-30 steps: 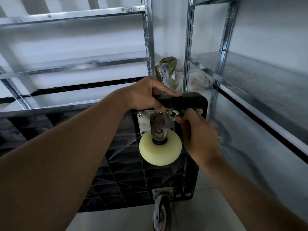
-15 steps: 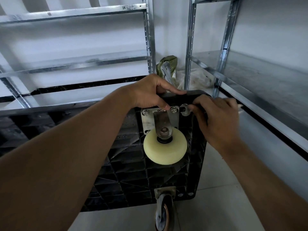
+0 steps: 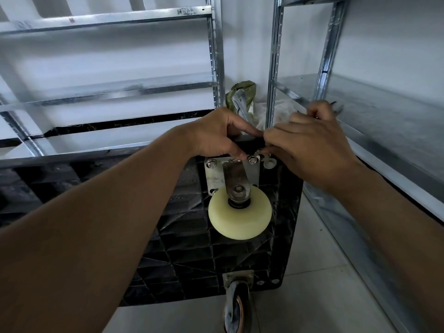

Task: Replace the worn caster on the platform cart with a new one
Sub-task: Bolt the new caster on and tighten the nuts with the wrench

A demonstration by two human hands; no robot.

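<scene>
The fingers (image 3: 276,138) of the right hand (image 3: 310,145) are curled together and clamped on a thin metal tool, which seems to be a spanner (image 3: 259,153). Its head reaches the upper right bolt (image 3: 252,160) of the mounting plate (image 3: 213,179), and its other end comes out blurred behind the knuckles. The grip is far from the head, probably so that the handle gives more force on the nut. The left hand (image 3: 216,133) has its fingers bent over the upper edge of the platform cart (image 3: 192,248). One fingertip comes down just beside the same bolt, perhaps to steady the tool head or to feel that the bolt does not turn with it. This hand also seems to hold the cart so that the pull of the spanner does not tip it. The cart stands on its side with the ribbed black underside toward the person, which makes the bolts easy to see and to reach. The new caster (image 3: 240,218), with a clean cream wheel, sits at the upper corner of the underside, and its plate lies flat on the plastic with bolts visible in the corners. From this, the step is judged to be fastening the last bolts. A second caster (image 3: 236,306) with a darker wheel is at the lower corner, near the floor (image 3: 312,296). Metal shelves (image 3: 216,68) stand behind and to the right, with a green bag (image 3: 240,92) in the corner between them.
</scene>
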